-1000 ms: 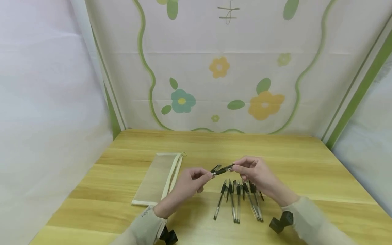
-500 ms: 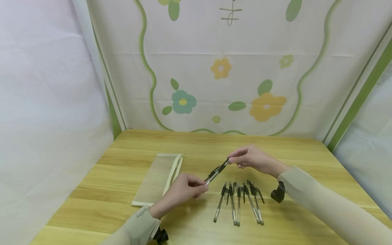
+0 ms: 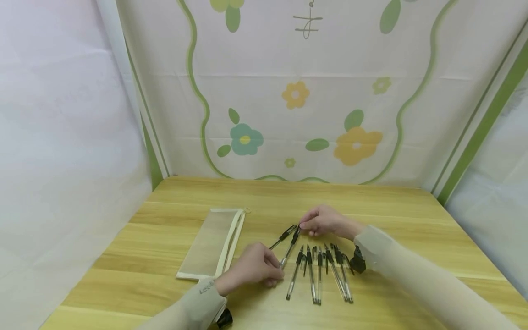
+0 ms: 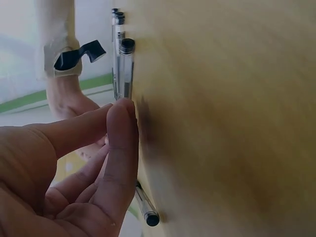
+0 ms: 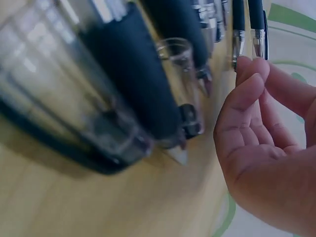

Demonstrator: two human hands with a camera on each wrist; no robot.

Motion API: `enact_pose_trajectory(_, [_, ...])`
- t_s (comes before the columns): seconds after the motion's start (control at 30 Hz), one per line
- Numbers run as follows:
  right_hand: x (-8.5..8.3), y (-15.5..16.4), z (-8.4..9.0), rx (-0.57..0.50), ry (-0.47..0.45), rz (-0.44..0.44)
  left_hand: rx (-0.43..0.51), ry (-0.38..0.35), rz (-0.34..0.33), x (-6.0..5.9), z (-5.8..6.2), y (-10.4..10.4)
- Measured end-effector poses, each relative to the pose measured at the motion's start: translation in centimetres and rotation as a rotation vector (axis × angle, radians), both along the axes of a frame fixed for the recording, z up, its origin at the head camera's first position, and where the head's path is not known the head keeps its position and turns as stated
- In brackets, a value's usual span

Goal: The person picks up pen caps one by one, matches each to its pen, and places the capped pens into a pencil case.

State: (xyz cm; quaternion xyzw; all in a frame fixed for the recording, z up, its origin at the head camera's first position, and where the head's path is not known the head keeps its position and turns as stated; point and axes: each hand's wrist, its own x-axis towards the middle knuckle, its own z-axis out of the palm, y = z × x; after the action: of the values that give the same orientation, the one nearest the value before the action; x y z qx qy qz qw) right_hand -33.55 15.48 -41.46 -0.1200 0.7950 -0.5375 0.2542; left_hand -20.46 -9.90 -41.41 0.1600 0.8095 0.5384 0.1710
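Left hand: we see the left hand curled low on the light wooden table, pinching the near end of a clear-barrelled black-gripped pen; its fingertips hide that end.
Right hand: the right hand curls at the pen's far end, next to a separate black pen cap; we cannot tell whether its fingers grip the pen or only touch it.
Pen row: a row of clear ballpoint pens with black caps lies just right of the held pen; overlaps blur the count.
Pouch: a flat beige zip pouch lies left, apart.
Wrist views: both are blurred and cropped.
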Motion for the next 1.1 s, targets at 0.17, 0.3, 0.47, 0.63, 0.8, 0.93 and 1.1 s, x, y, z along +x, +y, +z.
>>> enact_pose_trajectory(0.17, [-0.2, -0.6, -0.5, 0.054, 0.042, -0.005, -0.001, -0.004, 0.007, 0.3, 0.2, 0.2])
enact_pose_trajectory(0.3, [-0.1, -1.4, -0.5, 0.067, 0.070, -0.002, -0.019, 0.010, 0.012, 0.3, 0.3, 0.1])
enact_pose_trajectory(0.47, [-0.2, -2.2, -0.6, 0.032, 0.077, -0.008, -0.043, 0.026, 0.013, 0.1, 0.3, 0.0])
enact_pose_trajectory(0.63, [-0.4, -2.4, -0.8, 0.030, 0.088, -0.007, -0.076, 0.059, 0.016, 0.0, 0.2, -0.1])
enact_pose_trajectory(0.8, [-0.4, -2.2, -0.6, 0.077, 0.148, 0.017, -0.139, 0.115, 0.027, -0.1, 0.0, 0.0])
enact_pose_trajectory(0.93, [-0.4, -2.2, -0.6, 0.092, 0.170, 0.036, -0.186, 0.148, 0.032, -0.1, 0.0, 0.0])
enact_pose_trajectory(1.1, [-0.5, -2.1, -0.7, 0.088, 0.165, 0.043, -0.196, 0.148, 0.034, 0.0, 0.0, 0.1])
